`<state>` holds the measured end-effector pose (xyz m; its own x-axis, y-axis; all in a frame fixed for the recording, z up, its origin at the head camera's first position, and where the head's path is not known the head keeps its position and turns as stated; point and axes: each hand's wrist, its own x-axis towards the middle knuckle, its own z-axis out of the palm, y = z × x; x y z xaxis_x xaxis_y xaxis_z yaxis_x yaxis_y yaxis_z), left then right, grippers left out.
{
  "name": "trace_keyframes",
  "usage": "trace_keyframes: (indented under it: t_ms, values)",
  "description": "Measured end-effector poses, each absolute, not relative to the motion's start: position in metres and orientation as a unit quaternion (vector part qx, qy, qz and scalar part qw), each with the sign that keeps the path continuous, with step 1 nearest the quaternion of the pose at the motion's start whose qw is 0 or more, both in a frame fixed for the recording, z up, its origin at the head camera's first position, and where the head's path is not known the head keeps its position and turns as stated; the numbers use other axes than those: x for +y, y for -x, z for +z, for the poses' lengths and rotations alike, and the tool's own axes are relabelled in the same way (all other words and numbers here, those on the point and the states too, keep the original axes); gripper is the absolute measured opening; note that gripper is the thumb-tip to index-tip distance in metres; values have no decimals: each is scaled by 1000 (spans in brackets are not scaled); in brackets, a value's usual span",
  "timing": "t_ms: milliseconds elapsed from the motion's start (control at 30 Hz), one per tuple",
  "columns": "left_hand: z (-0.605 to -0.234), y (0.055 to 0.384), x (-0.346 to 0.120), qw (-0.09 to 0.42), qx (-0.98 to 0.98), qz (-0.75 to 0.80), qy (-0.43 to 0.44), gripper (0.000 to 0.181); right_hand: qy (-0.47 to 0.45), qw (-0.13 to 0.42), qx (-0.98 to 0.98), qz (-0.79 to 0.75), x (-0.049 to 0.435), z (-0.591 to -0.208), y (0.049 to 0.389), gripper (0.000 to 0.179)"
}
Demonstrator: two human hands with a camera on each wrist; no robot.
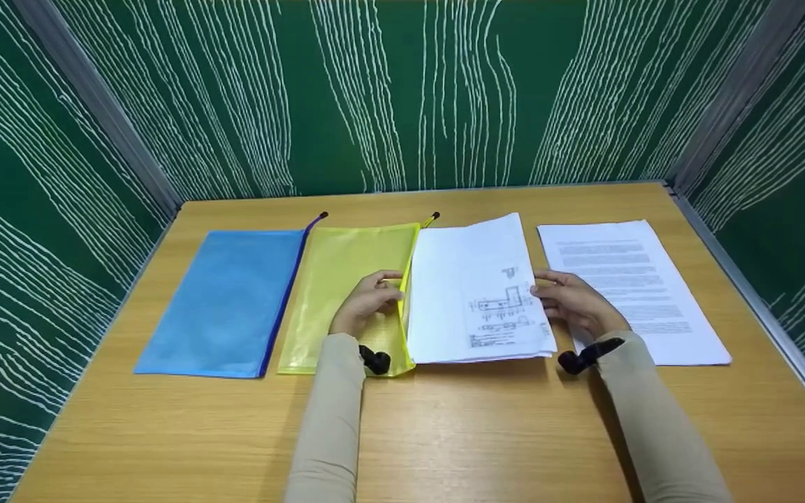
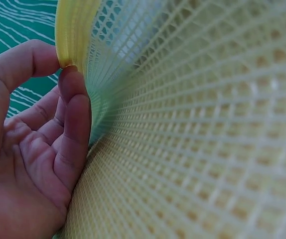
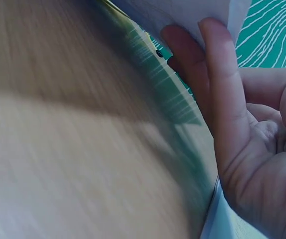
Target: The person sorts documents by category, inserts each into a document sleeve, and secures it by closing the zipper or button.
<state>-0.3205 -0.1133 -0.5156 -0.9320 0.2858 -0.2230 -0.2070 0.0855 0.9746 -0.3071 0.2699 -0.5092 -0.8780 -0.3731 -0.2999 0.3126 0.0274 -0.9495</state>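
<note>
A yellow mesh zip pouch (image 1: 353,255) lies in the middle of the table, its right edge lifted. My left hand (image 1: 370,300) pinches that zipper edge; in the left wrist view thumb and fingers grip the yellow zipper band (image 2: 75,30). A stack of papers (image 1: 469,279) with a printed drawing sits against the pouch's opening, its left edge right at the zipper. At the stack's right edge my right hand (image 1: 577,304) holds it between thumb and fingers. The right wrist view shows fingertips (image 3: 215,32) under the raised sheets (image 3: 193,12).
A blue zip pouch (image 1: 221,300) with a purple zipper lies on the left of the wooden table (image 1: 430,433). On the right is another printed paper stack (image 1: 626,265), partly under my right hand. Green panels (image 1: 402,91) with white lines enclose the back and sides.
</note>
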Motion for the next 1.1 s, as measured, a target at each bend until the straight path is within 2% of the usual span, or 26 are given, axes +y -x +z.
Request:
trace_keyframes:
  t_ms: [567, 833, 1100]
  values:
    - [-517, 321, -115, 188, 723, 664, -41, 50, 12, 237, 687, -687, 263, -506, 311, 68]
    - [-517, 322, -114, 196, 714, 671, -30, 51, 21, 231, 671, -704, 261, -501, 313, 63]
    - [-516, 322, -114, 200, 712, 672, -32, 51, 22, 233, 668, -706, 258, -495, 314, 65]
